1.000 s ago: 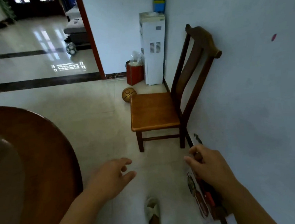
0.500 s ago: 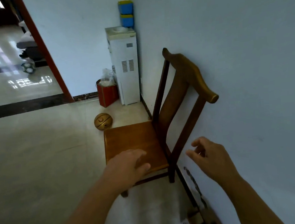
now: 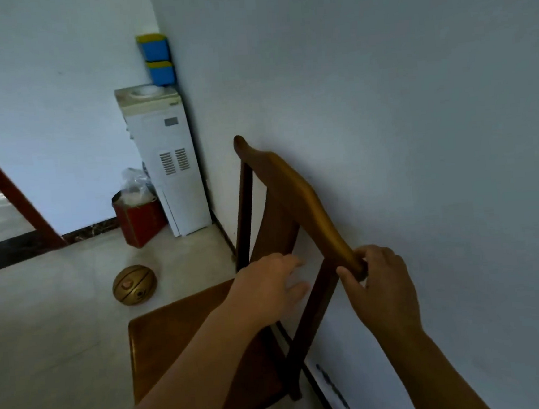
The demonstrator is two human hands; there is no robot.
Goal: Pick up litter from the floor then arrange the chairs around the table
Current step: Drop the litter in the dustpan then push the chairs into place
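Note:
A brown wooden chair (image 3: 296,195) stands with its back against the white wall on the right. My right hand (image 3: 381,289) grips the near end of the chair's curved top rail. My left hand (image 3: 271,285) reaches over the seat (image 3: 175,340) toward the backrest, fingers spread and relaxed, just short of the centre slat; it holds nothing. The table is out of view.
A white water dispenser (image 3: 164,161) stands in the corner, with a red bin (image 3: 140,221) holding a plastic bag beside it. A brown basketball (image 3: 134,284) lies on the tiled floor left of the chair. A doorway opens at far left.
I have stepped closer to the chair. My right hand rose and took hold of the top rail's end. My left hand lifted from over the seat toward the backrest.

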